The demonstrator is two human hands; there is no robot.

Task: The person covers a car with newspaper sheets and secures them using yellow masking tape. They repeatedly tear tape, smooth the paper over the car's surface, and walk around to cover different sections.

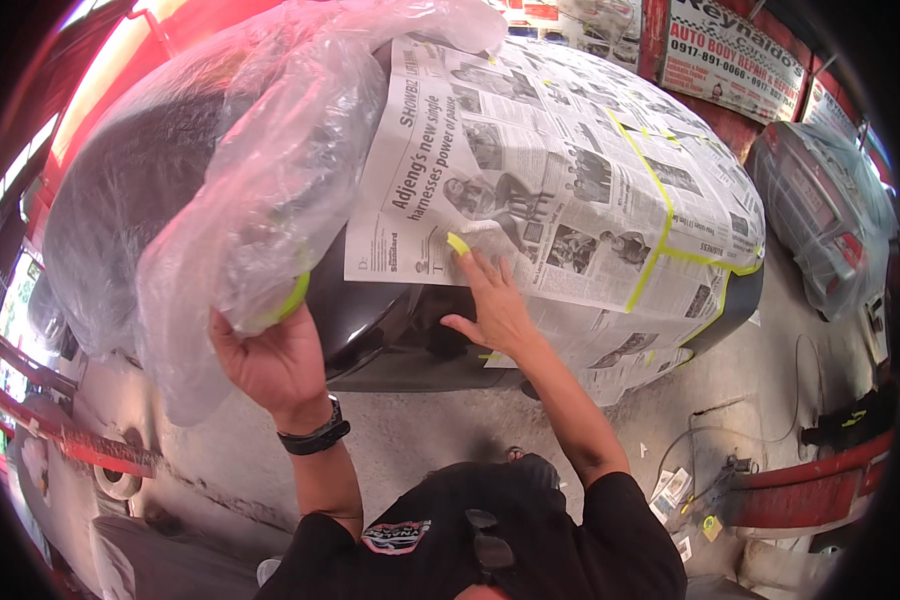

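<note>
Two hands, left hand [270, 365] and right hand [492, 305]; one wristwatch [315, 437]; two cars, a dark car [390, 320] centre frame and a wrapped car [820, 220] at right.

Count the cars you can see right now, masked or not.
2. The dark car under newspaper and plastic sheet lies right before both hands; a plastic-wrapped silver car stands at far right. Others may be hidden beyond the frame.

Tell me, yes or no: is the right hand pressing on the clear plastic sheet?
No, the right hand lies flat on the newspaper at a strip of yellow-green tape; the left hand holds the plastic sheet.
</note>
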